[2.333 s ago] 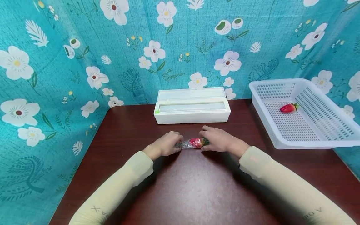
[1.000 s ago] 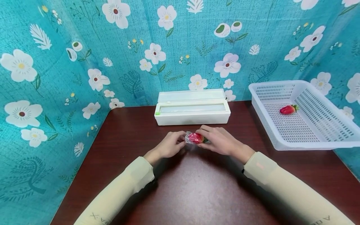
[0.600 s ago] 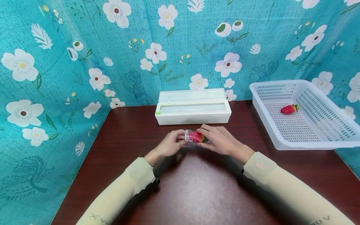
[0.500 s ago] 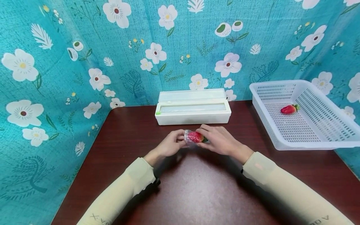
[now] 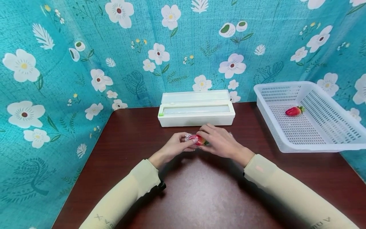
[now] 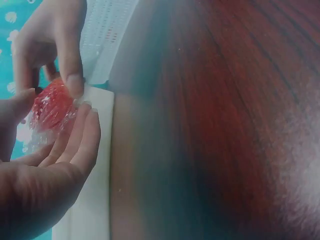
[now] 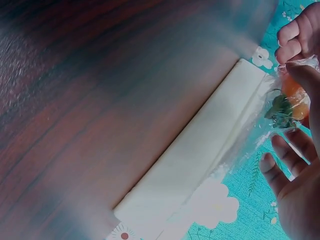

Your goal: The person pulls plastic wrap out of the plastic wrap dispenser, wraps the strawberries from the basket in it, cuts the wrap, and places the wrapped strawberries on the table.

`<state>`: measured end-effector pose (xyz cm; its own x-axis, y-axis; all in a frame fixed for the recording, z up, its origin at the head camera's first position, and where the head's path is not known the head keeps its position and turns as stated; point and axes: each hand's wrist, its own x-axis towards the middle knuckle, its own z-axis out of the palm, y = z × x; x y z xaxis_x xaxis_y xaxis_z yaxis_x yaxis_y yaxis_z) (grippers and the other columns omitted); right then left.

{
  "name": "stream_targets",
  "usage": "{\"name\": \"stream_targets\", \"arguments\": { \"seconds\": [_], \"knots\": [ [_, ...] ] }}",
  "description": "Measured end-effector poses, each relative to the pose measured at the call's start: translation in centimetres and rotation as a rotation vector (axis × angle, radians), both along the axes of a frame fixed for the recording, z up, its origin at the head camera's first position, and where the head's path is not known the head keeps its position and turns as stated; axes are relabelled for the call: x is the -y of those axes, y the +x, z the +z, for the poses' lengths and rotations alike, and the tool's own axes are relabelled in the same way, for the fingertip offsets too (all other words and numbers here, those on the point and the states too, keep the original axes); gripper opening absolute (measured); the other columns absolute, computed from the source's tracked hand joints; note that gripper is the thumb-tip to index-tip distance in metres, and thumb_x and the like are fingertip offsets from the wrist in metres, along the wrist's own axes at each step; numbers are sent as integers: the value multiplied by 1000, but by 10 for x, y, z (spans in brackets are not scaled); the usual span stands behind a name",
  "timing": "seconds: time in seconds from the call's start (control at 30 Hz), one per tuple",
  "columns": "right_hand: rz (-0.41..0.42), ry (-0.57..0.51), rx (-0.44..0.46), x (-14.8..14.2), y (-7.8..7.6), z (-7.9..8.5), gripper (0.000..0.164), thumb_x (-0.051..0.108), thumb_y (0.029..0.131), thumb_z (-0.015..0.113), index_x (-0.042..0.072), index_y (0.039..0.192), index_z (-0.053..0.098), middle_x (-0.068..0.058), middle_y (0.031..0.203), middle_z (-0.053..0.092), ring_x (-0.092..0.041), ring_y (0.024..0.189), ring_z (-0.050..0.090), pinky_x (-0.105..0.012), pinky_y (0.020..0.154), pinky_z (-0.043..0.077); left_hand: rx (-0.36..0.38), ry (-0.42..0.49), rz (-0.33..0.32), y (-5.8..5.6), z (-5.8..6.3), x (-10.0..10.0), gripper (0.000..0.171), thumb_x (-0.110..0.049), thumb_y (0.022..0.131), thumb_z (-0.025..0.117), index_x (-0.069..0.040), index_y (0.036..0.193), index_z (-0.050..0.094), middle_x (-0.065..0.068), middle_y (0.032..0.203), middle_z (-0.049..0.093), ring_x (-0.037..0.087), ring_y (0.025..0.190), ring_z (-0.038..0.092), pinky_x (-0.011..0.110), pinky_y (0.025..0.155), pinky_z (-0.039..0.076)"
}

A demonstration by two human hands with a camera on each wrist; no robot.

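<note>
A red strawberry [image 5: 201, 140] in crinkled cling film lies between the two hands near the middle of the table. My left hand [image 5: 172, 147] holds its tip end, thumb across the film and fingers beneath. My right hand [image 5: 222, 142] grips the leafy end with thumb and fingers. In the left wrist view the wrapped strawberry [image 6: 51, 107] shows shiny film folds gathered at its tip. In the right wrist view green leaves [image 7: 281, 111] show through the film, and a loose tail of cling film [image 7: 245, 142] trails away from that end.
Behind the hands stands a white cling film dispenser box [image 5: 197, 121] with its lid raised. At the right, a white perforated basket [image 5: 323, 147] holds another strawberry [image 5: 294, 111]. A flowered blue curtain [image 5: 183, 73] hangs behind the dark wooden table [image 5: 194, 194].
The left hand has moved right, from the stretched film end onto the strawberry, its thumb now over it. The film tail at the tip is now bunched up close. The right hand has shifted slightly left.
</note>
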<state>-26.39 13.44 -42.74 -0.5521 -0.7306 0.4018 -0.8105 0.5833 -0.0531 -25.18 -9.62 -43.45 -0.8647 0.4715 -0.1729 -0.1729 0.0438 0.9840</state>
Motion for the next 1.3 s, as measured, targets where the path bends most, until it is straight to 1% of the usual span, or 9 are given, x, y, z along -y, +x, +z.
{"name": "stream_targets", "arguments": {
  "seconds": [0.07, 0.17, 0.3, 0.47, 0.6, 0.7, 0.93, 1.17, 1.3],
  "knots": [
    [1, -5, 8, 1, -1, -1, 50, 36, 85, 85, 8, 122, 69, -5, 117, 62, -21, 104, 56, -36, 81, 55, -8, 0, 11, 0, -2, -1, 31, -9, 101, 66, 9, 126, 59, 21, 114, 70, 36, 105, 71, 46, 93, 55],
    [-22, -20, 95, 2, 0, -2, 60, 40, 84, 85, 5, 129, 66, -7, 121, 64, -24, 110, 56, -43, 93, 50, -4, 11, 21, 0, -3, -2, 31, -7, 102, 64, 9, 127, 59, 21, 114, 70, 26, 98, 73, 44, 92, 55],
    [-78, -17, 218, 0, 3, -2, 71, 40, 83, 86, 3, 137, 59, -11, 122, 66, -27, 110, 59, -48, 97, 45, -17, 15, 14, 0, -1, -2, 28, -8, 101, 66, 9, 123, 62, 20, 112, 71, 30, 100, 72, 46, 94, 54],
    [-107, -12, 226, -3, 5, 0, 59, 28, 85, 86, 4, 133, 63, -10, 115, 69, -25, 99, 63, -45, 90, 47, -39, 2, 4, 0, -1, 0, 25, -9, 99, 69, 7, 117, 64, 20, 107, 73, 44, 107, 68, 51, 96, 52],
    [-76, -56, 215, -4, 5, 3, 43, 19, 82, 88, 7, 119, 70, -5, 106, 71, -21, 91, 62, -43, 84, 48, -56, -23, 6, -1, -3, 3, 21, -5, 98, 70, 7, 114, 65, 19, 103, 74, 38, 100, 72, 51, 94, 53],
    [-53, -76, 213, -4, 6, 5, 37, 15, 80, 89, 8, 112, 72, -2, 99, 70, -18, 86, 61, -42, 83, 49, -76, -49, -20, -2, -4, 4, 22, -6, 98, 70, 6, 115, 65, 19, 103, 74, 34, 96, 73, 51, 92, 54],
    [-45, -68, 249, -5, 8, 4, 35, 15, 80, 89, 9, 110, 74, 0, 95, 70, -14, 79, 57, -40, 80, 49, -89, -122, -81, -2, -4, 5, 37, -16, 96, 74, 2, 126, 62, 17, 108, 72, 45, 101, 70, 52, 90, 55],
    [-36, -79, 267, -4, 12, 5, 34, 15, 80, 89, 10, 110, 73, 1, 96, 70, -12, 77, 55, -38, 77, 49, -108, -161, -90, -3, -3, 5, 29, -11, 95, 75, 1, 121, 69, 14, 103, 73, 27, 90, 73, 51, 91, 55],
    [-38, -65, 278, -4, 12, 6, 44, 20, 81, 88, 8, 119, 70, -1, 104, 70, -14, 81, 58, -39, 78, 50, -141, -190, -93, -3, -1, 6, 25, -10, 95, 74, 0, 119, 71, 10, 101, 73, 18, 85, 69, 50, 90, 56]
  ]
}}
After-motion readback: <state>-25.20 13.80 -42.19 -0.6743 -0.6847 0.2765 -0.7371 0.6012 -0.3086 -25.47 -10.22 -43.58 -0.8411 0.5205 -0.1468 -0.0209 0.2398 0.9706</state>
